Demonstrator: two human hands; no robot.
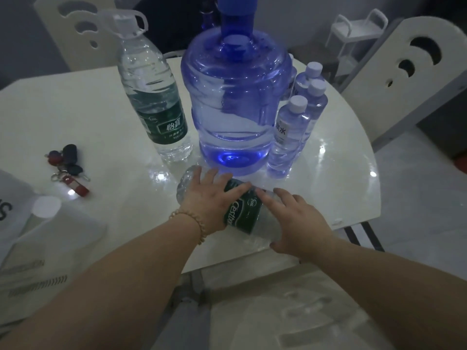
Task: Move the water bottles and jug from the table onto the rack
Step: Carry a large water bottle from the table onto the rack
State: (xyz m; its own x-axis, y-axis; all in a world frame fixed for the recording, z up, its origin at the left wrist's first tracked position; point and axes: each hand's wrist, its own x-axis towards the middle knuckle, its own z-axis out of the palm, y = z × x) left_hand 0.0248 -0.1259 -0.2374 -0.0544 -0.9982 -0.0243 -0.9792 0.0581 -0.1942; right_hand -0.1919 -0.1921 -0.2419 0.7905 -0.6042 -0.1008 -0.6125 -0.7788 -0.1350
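While the left hand (209,198) and right hand (300,223) are resting spread-fingered on the lying bottle (242,213), it is probably risking rolling off the table (328,160), being ungripped

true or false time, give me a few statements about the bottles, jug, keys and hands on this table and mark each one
1. The lying bottle with the green label is on its side on the table. True.
2. The blue jug is tipped over. False: it stands upright.
3. The keys lie right of the jug. False: they lie to its left.
4. The small bottles stand upright, right of the jug. True.
5. Only one hand touches the lying bottle. False: the left hand and right hand both rest on it.
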